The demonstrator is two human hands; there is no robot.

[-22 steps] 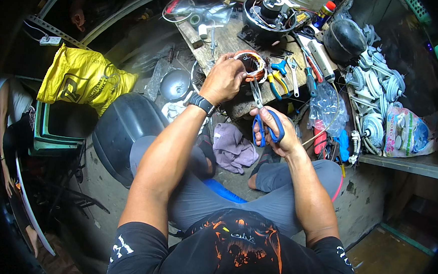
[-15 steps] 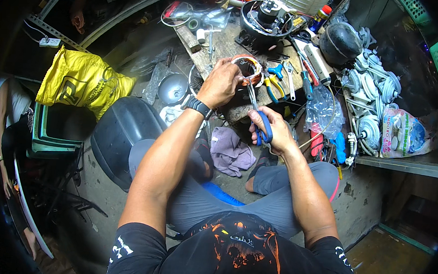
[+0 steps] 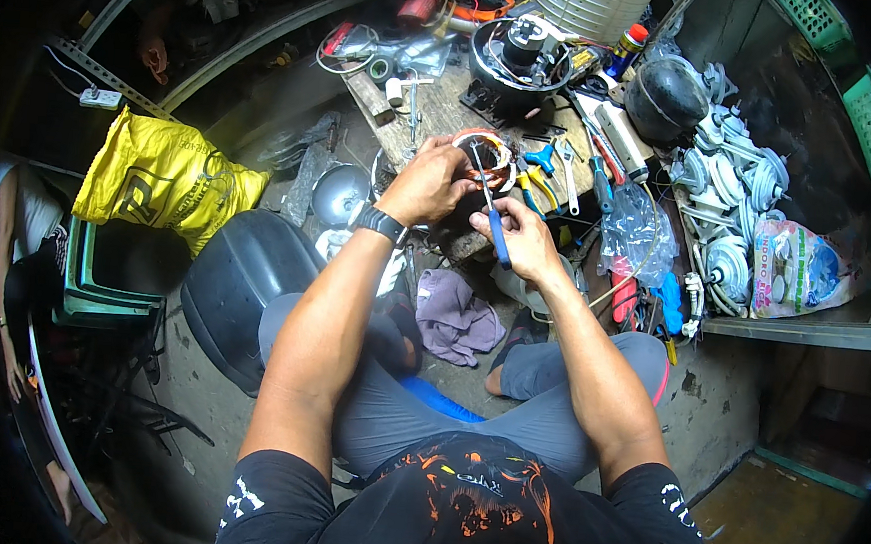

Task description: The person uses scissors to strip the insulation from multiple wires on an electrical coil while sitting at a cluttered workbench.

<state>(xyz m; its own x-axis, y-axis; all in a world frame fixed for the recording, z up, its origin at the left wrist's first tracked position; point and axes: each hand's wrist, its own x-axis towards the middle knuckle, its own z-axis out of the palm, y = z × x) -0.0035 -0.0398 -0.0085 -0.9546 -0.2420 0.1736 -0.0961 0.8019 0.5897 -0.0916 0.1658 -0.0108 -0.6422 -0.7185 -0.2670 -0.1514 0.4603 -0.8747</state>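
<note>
My left hand (image 3: 429, 184) grips the near left side of a motor stator (image 3: 503, 157), a ring of copper windings with white lacing at the front edge of the wooden bench. In my right hand (image 3: 523, 241) is a pair of scissors (image 3: 498, 238) with blue handles, seen edge-on. Their metal blades point up and away, and the tips lie over the ring's opening. Whether the tips touch the windings cannot be made out. Just right of the stator are a blue three-armed tool (image 3: 540, 158) and yellow-handled pliers (image 3: 544, 191).
A wooden bench (image 3: 450, 98) carries an opened black motor housing (image 3: 518, 63) and a wrench (image 3: 567, 175). White pulley-like parts (image 3: 730, 190) crowd the right. Left are a yellow sack (image 3: 167, 176) and a black plastic cover (image 3: 245, 290). A purple rag (image 3: 456, 318) lies between my feet.
The scissors have turned edge-on, and their tips have shifted up over the stator's opening. My right hand has moved slightly left. My left hand keeps its hold on the stator.
</note>
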